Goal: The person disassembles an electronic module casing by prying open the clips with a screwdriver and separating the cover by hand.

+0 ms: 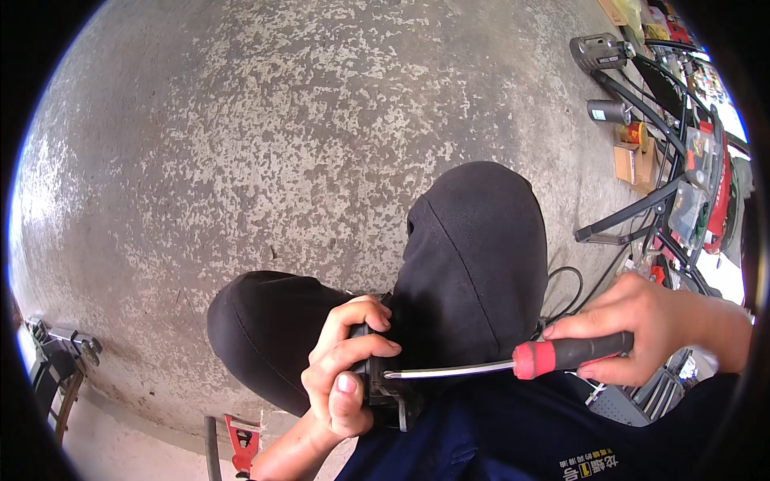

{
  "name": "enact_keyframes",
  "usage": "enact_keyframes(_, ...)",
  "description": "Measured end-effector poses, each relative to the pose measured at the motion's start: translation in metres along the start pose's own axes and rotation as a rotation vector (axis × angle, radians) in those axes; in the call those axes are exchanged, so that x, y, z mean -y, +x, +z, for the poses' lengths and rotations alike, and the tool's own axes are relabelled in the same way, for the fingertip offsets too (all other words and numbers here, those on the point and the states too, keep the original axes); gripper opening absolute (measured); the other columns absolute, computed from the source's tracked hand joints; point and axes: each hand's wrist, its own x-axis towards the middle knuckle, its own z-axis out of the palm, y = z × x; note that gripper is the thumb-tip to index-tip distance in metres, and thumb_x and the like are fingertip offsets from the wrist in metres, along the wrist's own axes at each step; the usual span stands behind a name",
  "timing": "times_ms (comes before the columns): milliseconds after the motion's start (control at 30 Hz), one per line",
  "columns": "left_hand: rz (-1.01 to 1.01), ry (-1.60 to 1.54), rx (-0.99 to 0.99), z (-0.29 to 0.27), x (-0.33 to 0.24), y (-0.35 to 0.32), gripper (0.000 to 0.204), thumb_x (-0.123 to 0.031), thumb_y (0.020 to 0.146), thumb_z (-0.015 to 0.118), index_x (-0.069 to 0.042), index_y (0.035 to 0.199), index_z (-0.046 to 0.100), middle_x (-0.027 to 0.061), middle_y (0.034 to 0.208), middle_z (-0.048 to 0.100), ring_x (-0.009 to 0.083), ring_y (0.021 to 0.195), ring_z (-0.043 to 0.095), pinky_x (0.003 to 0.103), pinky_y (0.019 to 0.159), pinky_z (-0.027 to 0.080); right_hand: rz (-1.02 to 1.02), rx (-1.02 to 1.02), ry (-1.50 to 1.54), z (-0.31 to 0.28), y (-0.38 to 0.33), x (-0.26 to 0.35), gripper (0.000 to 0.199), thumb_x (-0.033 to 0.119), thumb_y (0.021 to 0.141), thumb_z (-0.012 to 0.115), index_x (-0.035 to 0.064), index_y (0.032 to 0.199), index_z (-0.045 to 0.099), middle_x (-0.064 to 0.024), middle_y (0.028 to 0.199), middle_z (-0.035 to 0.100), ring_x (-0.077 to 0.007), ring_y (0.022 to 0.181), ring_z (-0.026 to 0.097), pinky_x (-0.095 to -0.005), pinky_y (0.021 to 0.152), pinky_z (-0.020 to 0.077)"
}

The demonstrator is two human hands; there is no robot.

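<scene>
1. The left grip pinches a black part.
2. The right grip closes around a screwdriver, whose shaft points toward the left grip.
3. The tool seems lined up at the part; shadow hides whether contact is made or anything loosened, so the work left is unclear.

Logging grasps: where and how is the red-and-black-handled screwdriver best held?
Likely by its thick handle, from the person's right: the slim metal shaft points left, its tip at the dark boxy part in the left hand.
</scene>
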Motion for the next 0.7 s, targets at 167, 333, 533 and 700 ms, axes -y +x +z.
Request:
enact_keyframes(167,-0.052,-0.015,-0.027,-0.007,-0.002,-0.003,0.051,-0.036,0.099,0.039,0.009,0.092,0.064,0.0236,0.103,0.055,0.0374,0.099,0.056,0.050,0.089,0.046,-0.306,-0.056,-0.917,-0.004,0.004,0.018,0.060,0.020,0.065,0.077,0.0151,0.124,0.067,0.0031,0.061,0.039,-0.0099,0.044,0.045,-0.0246,0.038,0.0318)
enact_keyframes(333,-0.058,-0.041,-0.057,-0.008,0.000,-0.005,0.052,-0.037,0.098,0.040,0.008,0.092,0.065,0.0240,0.102,0.055,0.0379,0.098,0.057,0.050,0.088,0.046,0.010,-0.006,-0.189,-0.010,0.007,0.028,0.061,0.026,0.076,0.078,0.0058,0.131,0.060,-0.0043,0.077,0.061,-0.0132,0.064,0.062,-0.0266,0.055,0.0451)
enact_keyframes(533,-0.014,-0.043,0.014,-0.002,-0.004,-0.004,0.051,-0.036,0.097,0.038,0.007,0.094,0.066,0.0243,0.100,0.056,0.0379,0.095,0.058,0.051,0.085,0.048,0.343,0.235,0.304,-0.022,0.008,0.015,0.057,0.022,0.084,0.074,0.0024,0.134,0.056,-0.0102,0.089,0.071,-0.0153,0.075,0.068,-0.0269,0.071,0.0506)
enact_keyframes(700,-0.013,-0.006,-0.066,-0.007,-0.002,-0.010,0.051,-0.035,0.098,0.036,0.007,0.092,0.065,0.0232,0.099,0.055,0.0377,0.095,0.057,0.051,0.086,0.047,-0.052,0.058,-0.449,0.007,0.005,0.016,0.051,0.016,0.078,0.075,0.0127,0.127,0.064,-0.0009,0.076,0.055,-0.0129,0.059,0.055,-0.0258,0.046,0.0411)
